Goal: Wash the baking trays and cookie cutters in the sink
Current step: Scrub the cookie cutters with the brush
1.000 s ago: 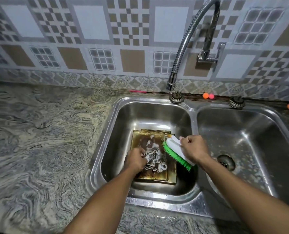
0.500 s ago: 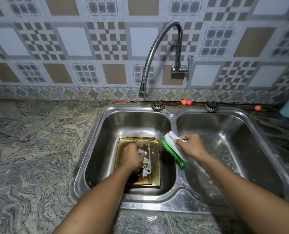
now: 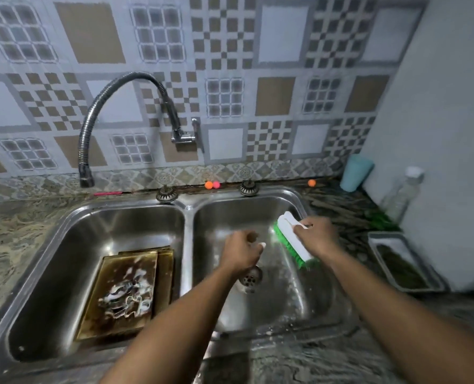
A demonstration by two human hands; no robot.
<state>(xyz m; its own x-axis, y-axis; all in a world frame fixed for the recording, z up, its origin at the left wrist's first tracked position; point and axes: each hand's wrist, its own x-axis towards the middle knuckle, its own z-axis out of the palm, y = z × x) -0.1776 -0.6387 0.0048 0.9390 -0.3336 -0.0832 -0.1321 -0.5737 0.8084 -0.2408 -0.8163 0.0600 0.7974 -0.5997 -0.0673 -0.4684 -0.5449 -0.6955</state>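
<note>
- The stacked golden-brown rectangular metal baking trays (image 3: 147,275) lie flat on the bottom of the left basin of the steel double sink (image 3: 187,239). On them rests a foamy heap of metal cookie cutters (image 3: 125,299).
- Both hands are over the right basin, on the other side of the divider. From the left hand (image 3: 241,254) the trays lie at about 8 o'clock. From the right hand (image 3: 317,236) they are further off, in nearly the same direction.
- The long axis of the trays runs about from 7 o'clock to 1 o'clock, so a long edge faces the hands.
- The left hand is nearer to the trays. Its fingers are curled in and a small white bit shows at the fingertips; I cannot tell if it holds something or if this is only foam.
- The right hand grips the white plastic scrubbing brush with green bristles (image 3: 288,235), with the bristles turned to 8 o'clock.
- I judge that the next move needs a reach over the divider, and the left hand has the shorter way.
- A grey rectangular metal tray (image 3: 380,239) stands on the counter at 3 o'clock from the right hand.
</note>
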